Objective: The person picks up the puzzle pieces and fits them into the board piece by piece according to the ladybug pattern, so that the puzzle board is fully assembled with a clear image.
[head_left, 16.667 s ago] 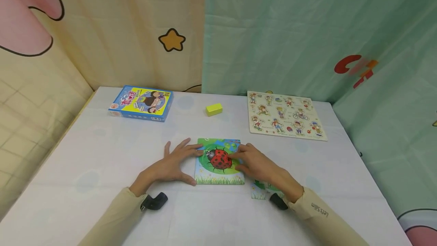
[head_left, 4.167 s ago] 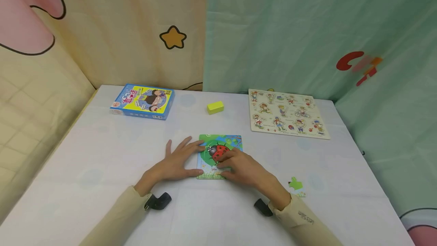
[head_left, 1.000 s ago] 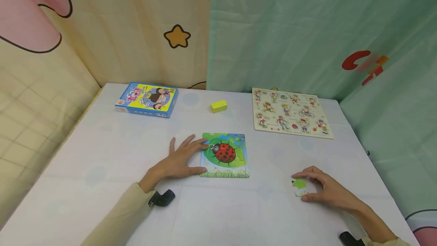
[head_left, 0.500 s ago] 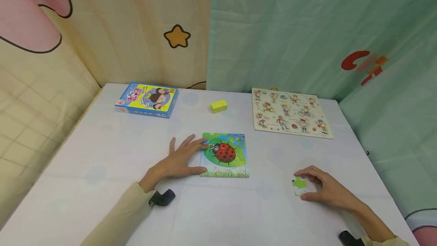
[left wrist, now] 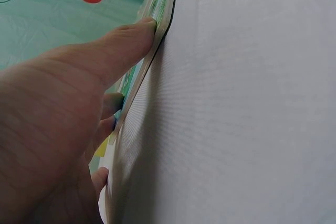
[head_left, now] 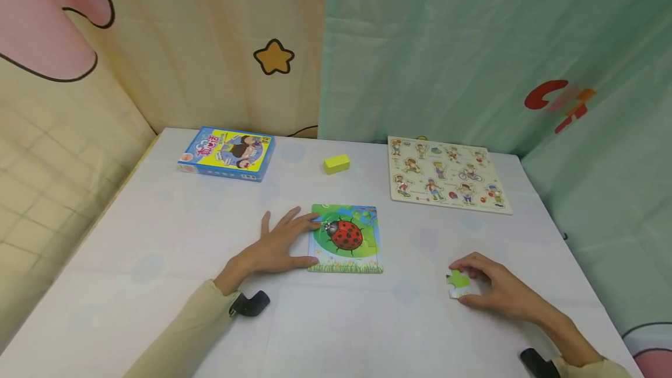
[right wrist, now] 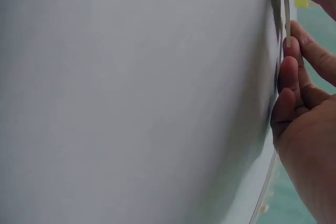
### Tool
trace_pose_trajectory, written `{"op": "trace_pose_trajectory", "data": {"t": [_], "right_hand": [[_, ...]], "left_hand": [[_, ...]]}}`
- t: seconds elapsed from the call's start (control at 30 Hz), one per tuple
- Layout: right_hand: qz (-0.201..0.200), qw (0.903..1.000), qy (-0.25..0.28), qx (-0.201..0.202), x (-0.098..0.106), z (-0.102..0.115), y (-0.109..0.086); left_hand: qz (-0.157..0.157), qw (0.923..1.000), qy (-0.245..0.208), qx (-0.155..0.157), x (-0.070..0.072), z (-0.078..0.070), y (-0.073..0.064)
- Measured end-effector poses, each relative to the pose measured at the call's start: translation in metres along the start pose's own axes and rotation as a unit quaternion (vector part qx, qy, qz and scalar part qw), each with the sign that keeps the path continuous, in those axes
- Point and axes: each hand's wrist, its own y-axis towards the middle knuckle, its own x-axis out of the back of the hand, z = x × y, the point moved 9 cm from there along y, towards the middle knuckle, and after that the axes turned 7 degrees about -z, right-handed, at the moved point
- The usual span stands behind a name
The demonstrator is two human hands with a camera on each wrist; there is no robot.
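Observation:
A square ladybug jigsaw puzzle (head_left: 345,267) lies flat on the white table, with green leaves, blue sky and a grass strip around the red beetle. Along its left side my left hand (head_left: 273,249) rests with fingers spread, thumb and fingertips on the edge. In the left wrist view, the thumb touches the side of the puzzle board (left wrist: 149,56). To the right, my right hand (head_left: 499,290) pinches a small green and white puzzle piece (head_left: 459,280) between thumb and fingers. The right wrist view shows that piece's thin edge (right wrist: 287,19) raised off the tabletop.
At the back left lies a blue and yellow box (head_left: 227,153). A yellow-green block (head_left: 336,163) stands at the back middle. A wooden peg board (head_left: 446,174) with children figures lies at the back right. Curtains (head_left: 420,45) hang behind the table.
Earlier my right hand worked on the ladybug puzzle; it then moved right to the loose piece. Within the last half second it has lifted and slightly tilted that piece. The left hand stays put.

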Motion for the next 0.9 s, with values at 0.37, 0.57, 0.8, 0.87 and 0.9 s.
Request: {"op": "trace_pose_trajectory", "data": {"t": [0.37,0.57,0.8,0.87,0.9], "right_hand": [[0.012,0.9991,-0.018,0.035,-0.025,0.036,0.046],[0.016,0.9978,-0.007,0.064,-0.041,0.059,0.070],[0.024,0.9966,-0.004,0.079,-0.057,0.082,0.093],[0.024,0.9968,-0.005,0.076,-0.062,0.087,0.098],[0.024,0.9968,-0.005,0.076,-0.064,0.090,0.100]], "left_hand": [[0.001,1.0000,0.001,0.001,-0.001,0.000,0.000],[0.003,1.0000,0.005,0.007,-0.002,0.002,0.001],[-0.001,1.0000,0.000,0.003,-0.001,0.000,0.001],[-0.001,1.0000,0.000,0.003,-0.001,0.000,0.000],[-0.002,1.0000,0.000,0.002,-0.001,0.000,0.000]]}}
